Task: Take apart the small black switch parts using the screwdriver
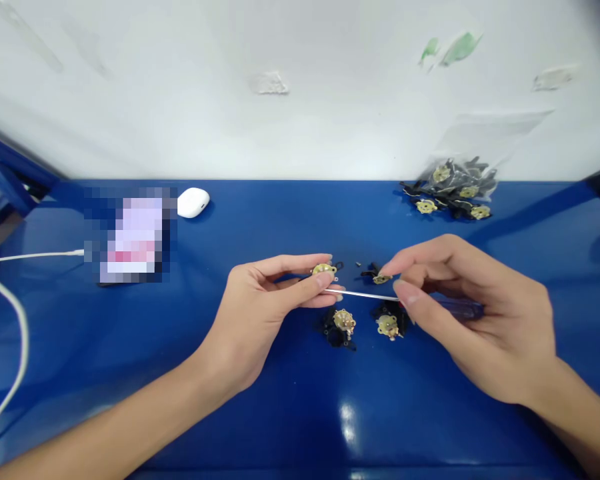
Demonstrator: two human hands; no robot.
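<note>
scuffed white wall (180, 120), glossy blue table (260, 427)

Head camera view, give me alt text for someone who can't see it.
The left hand holds a small gold part while the right hand points a screwdriver toward it, over a blue table. Similar parts lie nearby and by a clear bag at back right; a blurred phone and white case sit at left.

On the table (260, 427), phone (137, 233) lies left, case (194, 203) just right of it. Back right, a pile (427, 207) sits by the wall (330, 133), apparently partly in a bag (495, 137). The screwdriver (363, 294) spans right hand (485, 320) to left hand (260, 307); two parts (344, 322) lie before it, one behind.
</note>
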